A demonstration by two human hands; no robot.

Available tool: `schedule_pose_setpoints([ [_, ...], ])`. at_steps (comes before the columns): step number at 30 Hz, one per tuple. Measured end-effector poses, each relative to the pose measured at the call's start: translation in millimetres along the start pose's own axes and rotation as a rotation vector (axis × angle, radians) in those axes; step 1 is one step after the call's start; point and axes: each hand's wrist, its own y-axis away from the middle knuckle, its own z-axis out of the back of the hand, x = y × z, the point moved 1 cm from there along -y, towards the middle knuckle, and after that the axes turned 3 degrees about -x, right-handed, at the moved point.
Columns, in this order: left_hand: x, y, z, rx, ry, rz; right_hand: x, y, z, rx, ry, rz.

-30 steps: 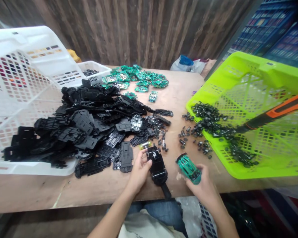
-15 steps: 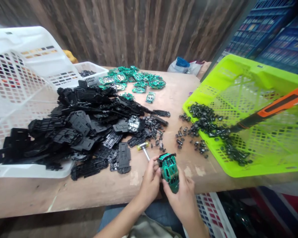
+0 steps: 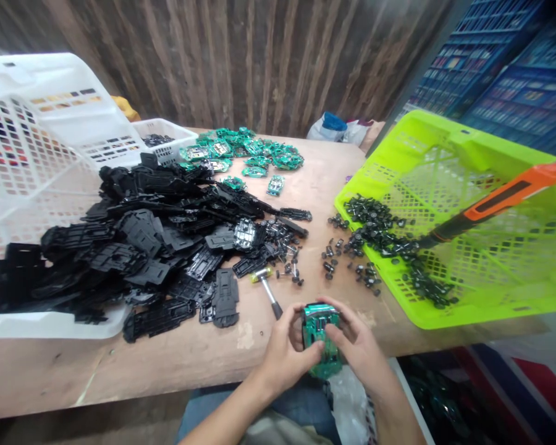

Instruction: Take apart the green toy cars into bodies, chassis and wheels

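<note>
In the head view, a shiny green toy car (image 3: 322, 317) is held between both my hands above the table's front edge. My left hand (image 3: 282, 349) is closed around its left side, thumb pressed on the car. My right hand (image 3: 359, 343) grips the other side, with its thumb also on the surface. The fingers cover part of the car. Just beyond my left hand lies a small mallet (image 3: 262, 274) with a yellowish head and a dark grip. Black plastic car bases (image 3: 162, 216) are heaped to the left, beside loose wheel axles (image 3: 285, 238).
A white basket (image 3: 69, 324) lies tipped at left. At right, a lime-green basket (image 3: 440, 318) holds black wheel sets (image 3: 375, 216) and an orange-and-black handled tool (image 3: 505, 201). More green car bodies (image 3: 259, 151) lie at the back, near a small white basket (image 3: 185, 141).
The toy car has been turned in my hands and shifted slightly right and toward me. My thumbs have moved onto its surface. The camera view has shifted a little.
</note>
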Motion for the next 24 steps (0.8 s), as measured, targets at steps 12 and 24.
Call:
schedule_pose_setpoints([
  [12,-1.7,-0.7,-5.7,-0.028,0.031,-0.112,0.4,4.4,1.5,0.043,-0.189,-0.038],
  [24,11.0,-57.2,-4.8,-0.111,-0.439,-0.067,-4.2,-22.6,9.2,0.007,0.818,0.236],
])
